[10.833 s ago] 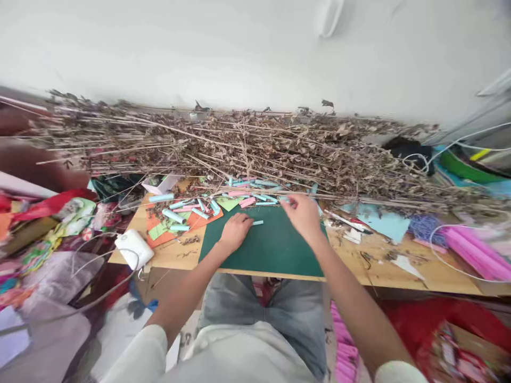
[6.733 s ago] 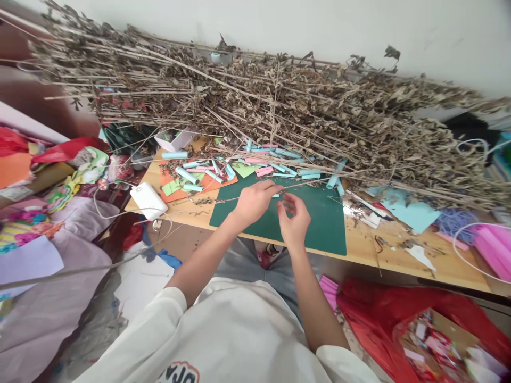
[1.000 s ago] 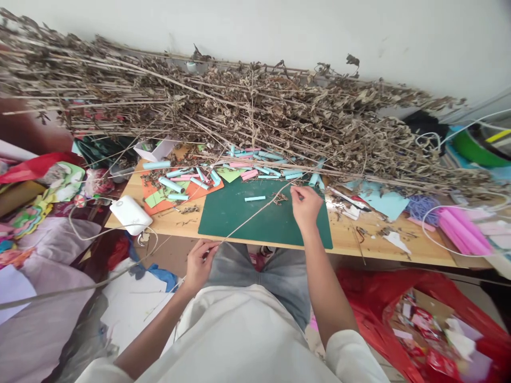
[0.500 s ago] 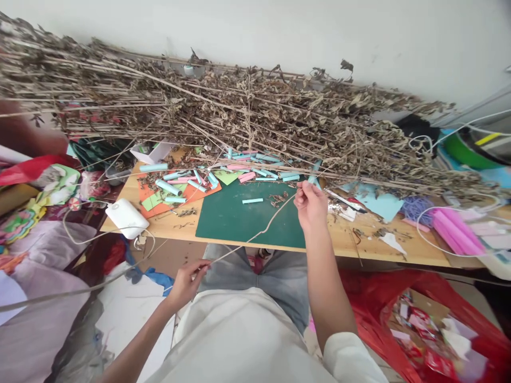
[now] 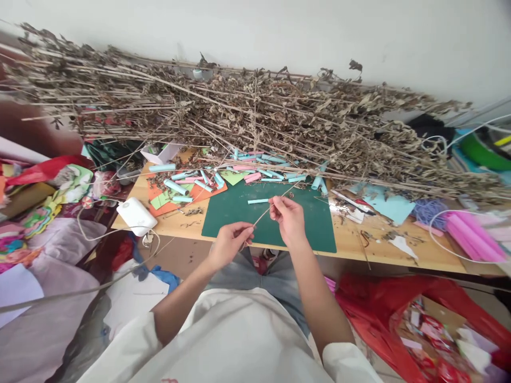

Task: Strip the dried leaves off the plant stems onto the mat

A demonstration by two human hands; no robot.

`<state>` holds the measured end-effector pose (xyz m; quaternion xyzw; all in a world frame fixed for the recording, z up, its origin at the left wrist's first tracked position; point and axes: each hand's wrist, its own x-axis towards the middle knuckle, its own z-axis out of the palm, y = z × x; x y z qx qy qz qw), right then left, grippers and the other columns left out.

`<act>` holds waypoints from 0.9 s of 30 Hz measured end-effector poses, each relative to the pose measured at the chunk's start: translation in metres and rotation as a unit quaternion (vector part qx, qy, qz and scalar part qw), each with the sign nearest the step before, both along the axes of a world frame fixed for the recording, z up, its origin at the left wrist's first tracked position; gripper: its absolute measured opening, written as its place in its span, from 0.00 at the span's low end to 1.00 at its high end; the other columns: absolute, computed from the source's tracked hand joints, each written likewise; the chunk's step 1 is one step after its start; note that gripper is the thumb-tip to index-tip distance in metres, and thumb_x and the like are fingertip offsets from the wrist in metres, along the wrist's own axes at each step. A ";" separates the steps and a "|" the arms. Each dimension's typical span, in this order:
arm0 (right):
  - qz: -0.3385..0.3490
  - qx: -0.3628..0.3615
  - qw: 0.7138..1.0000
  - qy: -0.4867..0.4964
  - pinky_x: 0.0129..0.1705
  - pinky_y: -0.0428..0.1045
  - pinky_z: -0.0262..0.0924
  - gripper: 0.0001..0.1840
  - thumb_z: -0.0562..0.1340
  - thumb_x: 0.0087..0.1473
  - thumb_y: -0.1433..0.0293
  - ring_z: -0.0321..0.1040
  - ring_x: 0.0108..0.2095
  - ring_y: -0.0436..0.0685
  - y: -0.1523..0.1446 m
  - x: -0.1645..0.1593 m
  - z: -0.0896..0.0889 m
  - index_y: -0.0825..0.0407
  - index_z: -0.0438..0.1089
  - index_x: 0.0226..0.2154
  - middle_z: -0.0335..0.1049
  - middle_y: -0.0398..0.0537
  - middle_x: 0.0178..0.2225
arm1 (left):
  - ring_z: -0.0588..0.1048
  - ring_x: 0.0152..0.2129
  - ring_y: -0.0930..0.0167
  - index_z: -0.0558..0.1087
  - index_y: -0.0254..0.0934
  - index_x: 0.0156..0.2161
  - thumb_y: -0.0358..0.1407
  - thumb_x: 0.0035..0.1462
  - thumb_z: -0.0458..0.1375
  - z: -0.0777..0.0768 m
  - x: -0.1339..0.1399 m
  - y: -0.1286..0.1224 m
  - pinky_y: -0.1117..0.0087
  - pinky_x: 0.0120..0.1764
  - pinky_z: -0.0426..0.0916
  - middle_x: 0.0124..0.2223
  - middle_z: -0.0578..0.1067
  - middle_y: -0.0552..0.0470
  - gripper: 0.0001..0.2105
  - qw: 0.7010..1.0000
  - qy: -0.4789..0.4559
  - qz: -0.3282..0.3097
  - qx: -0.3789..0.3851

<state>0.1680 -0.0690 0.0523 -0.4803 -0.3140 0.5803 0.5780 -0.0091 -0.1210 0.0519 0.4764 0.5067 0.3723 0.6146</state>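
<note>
A thin dried stem (image 5: 262,215) is held aslant above the green mat (image 5: 223,213), pinched lower down between the thumb and fingers of the left hand (image 5: 230,244) and clamped farther up by the fingertips of the right hand (image 5: 288,217). Whether its far tip is touching the heaped dried plants (image 5: 255,114) cannot be clearly told. A blue paper tube (image 5: 257,201) is seen on the mat, just beside the right fingertips; more rolled tubes are scattered along the mat's far edge.

Table (image 5: 347,236) bears mat (image 5: 318,229), probably stalks (image 5: 239,106) too.
</note>
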 end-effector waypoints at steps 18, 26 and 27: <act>-0.127 0.051 0.979 -0.149 0.40 0.53 0.68 0.35 0.40 0.64 0.51 0.73 0.49 0.60 0.158 0.210 0.034 0.57 0.57 0.61 0.61 0.69 0.59 | 0.64 0.17 0.79 0.77 0.33 0.35 0.50 0.54 0.63 -0.030 -0.032 -0.042 0.77 0.22 0.58 0.23 0.69 0.56 0.18 0.996 -0.003 0.009 -0.083; -0.249 0.143 0.906 -0.311 0.39 0.55 0.69 0.20 0.60 0.54 0.57 0.74 0.38 0.58 0.080 0.151 0.013 0.51 0.72 0.45 0.75 0.53 0.42 | 0.64 0.18 0.78 0.77 0.32 0.35 0.50 0.53 0.64 -0.031 -0.061 -0.054 0.77 0.22 0.58 0.23 0.69 0.55 0.19 0.994 0.036 0.074 -0.072; -0.227 0.183 0.890 -0.349 0.41 0.55 0.69 0.20 0.59 0.55 0.58 0.73 0.41 0.58 0.064 0.137 0.013 0.50 0.72 0.47 0.75 0.53 0.43 | 0.64 0.17 0.78 0.77 0.32 0.35 0.50 0.53 0.64 -0.033 -0.065 -0.056 0.77 0.22 0.58 0.23 0.69 0.55 0.19 0.994 0.041 0.076 -0.072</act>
